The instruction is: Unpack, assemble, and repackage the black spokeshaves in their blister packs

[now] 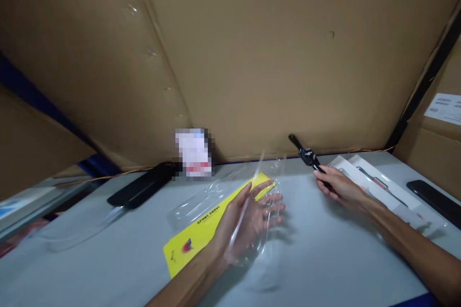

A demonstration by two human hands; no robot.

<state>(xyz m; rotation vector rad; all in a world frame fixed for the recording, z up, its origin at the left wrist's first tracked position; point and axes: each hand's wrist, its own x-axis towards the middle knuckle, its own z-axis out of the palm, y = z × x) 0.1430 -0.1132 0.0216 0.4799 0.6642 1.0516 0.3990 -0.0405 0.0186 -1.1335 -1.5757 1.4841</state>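
My right hand (pixel 334 183) is closed around one handle of a black spokeshave (pixel 308 156), held above the table with its other handle pointing up and left. My left hand (pixel 248 218) is at the middle with a clear plastic blister shell (pixel 248 254) against its palm and fingers; the fingers are partly spread behind the see-through plastic. Under and beside that hand lies a yellow card (pixel 194 232) printed "SPOKE SHAVE". Another clear plastic piece (pixel 190 206) rests along the card's far edge.
White packages with tool pictures (pixel 374 177) lie at the right, beside a black phone-like object (pixel 435 199). A black device (pixel 144 184) with a white cable sits at the left, near a blurred-out card (pixel 194 153). Cardboard walls (pixel 252 57) enclose the grey table (pixel 108 259).
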